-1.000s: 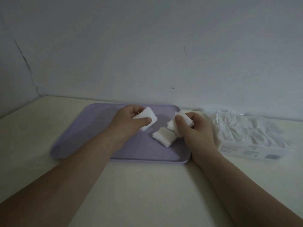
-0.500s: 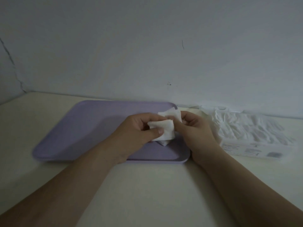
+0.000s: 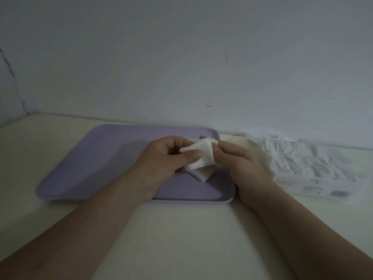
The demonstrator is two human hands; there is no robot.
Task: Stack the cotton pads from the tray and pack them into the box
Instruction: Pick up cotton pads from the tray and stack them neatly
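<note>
Where the hands meet: left hand and right hand both pinch a few cotton pads above the tray.
Tray: lavender tray on the worktop, loose pads lying beneath the held ones.
Box: box just right of the tray.

The cotton pads I hold are plain white. My tray is a flat lilac, the table cream. The box is white with small grey printed patches. The wall is pale grey, with a dark crack at its left.
</note>
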